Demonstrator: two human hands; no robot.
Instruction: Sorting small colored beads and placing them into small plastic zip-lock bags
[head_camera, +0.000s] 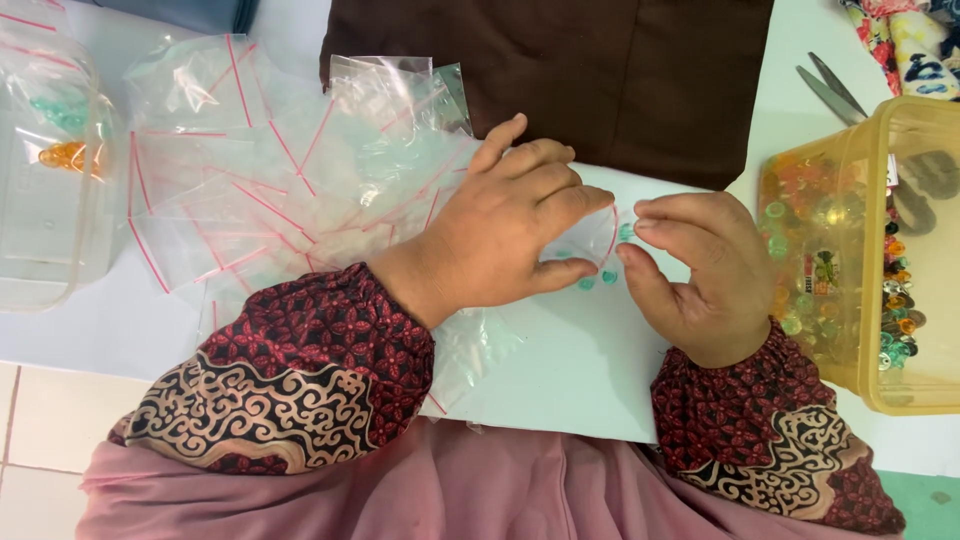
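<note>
My left hand (505, 235) and my right hand (700, 270) meet over a white table (560, 370). Between them they pinch a small clear zip bag (590, 250) with a red seal line. Several small teal beads (600, 277) show through the bag. The left fingers lie over the bag's left part and the right thumb and forefinger press its right edge. Both sleeves are dark red with a patterned print.
A heap of empty clear zip bags (280, 180) lies left of my hands. A clear tub (50, 170) at far left holds filled bags. A yellow tub (870, 250) of mixed beads stands right. Dark brown cloth (560, 70) and scissors (830, 90) lie behind.
</note>
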